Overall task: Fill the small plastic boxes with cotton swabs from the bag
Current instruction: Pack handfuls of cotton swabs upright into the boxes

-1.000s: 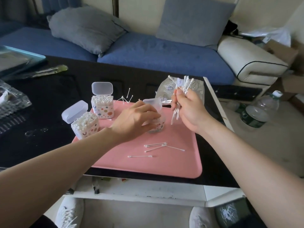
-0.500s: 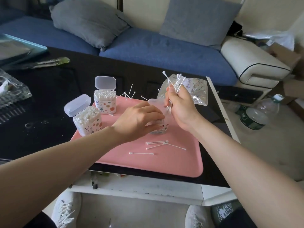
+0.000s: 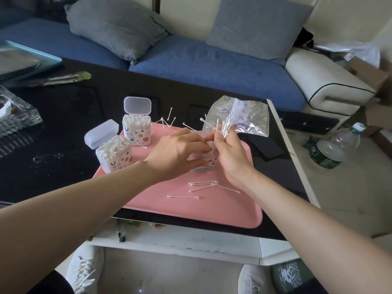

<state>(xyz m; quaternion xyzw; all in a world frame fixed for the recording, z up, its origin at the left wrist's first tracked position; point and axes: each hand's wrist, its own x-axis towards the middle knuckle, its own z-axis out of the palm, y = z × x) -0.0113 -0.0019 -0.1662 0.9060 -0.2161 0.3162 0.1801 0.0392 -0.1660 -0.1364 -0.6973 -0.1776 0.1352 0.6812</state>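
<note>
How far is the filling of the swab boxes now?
Done: rear box and front box look full. In hand: right hand holds a swab bundle at the third box, gripped by the left hand. Left: loose swabs on the tray.

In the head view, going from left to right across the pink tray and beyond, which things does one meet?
Nearer full box → farther full box → left hand → right hand holding cotton swabs → plastic bag → water bottle. The third box, under the hands, is left out.
</note>
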